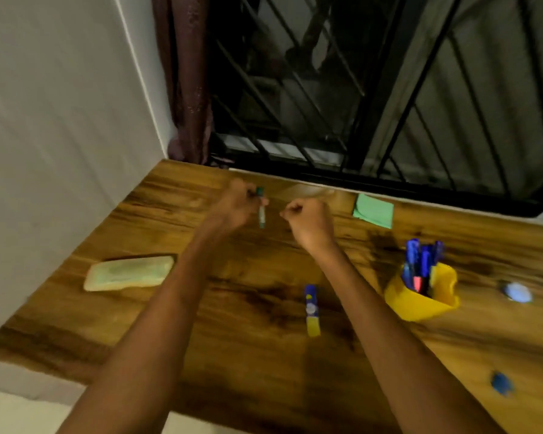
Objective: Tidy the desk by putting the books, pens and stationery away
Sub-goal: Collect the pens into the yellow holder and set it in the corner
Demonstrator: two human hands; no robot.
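Observation:
Over the far part of the wooden desk (pixel 251 364) my left hand (pixel 235 203) grips a thin green pen (pixel 261 211), which hangs roughly upright from my fingers. My right hand (pixel 308 220) is beside it, fingers curled into a fist; nothing shows in it. A blue and yellow glue stick (pixel 312 310) lies flat at the desk's middle. A yellow cup (pixel 420 292) to the right holds several blue pens (pixel 419 261). A green pad of sticky notes (pixel 373 210) lies near the window edge.
A pale green pouch (pixel 129 272) lies at the left of the desk. A light blue eraser-like object (pixel 518 292) and a small dark blue object (pixel 500 383) lie at the right. The wall runs along the left, a barred window along the back.

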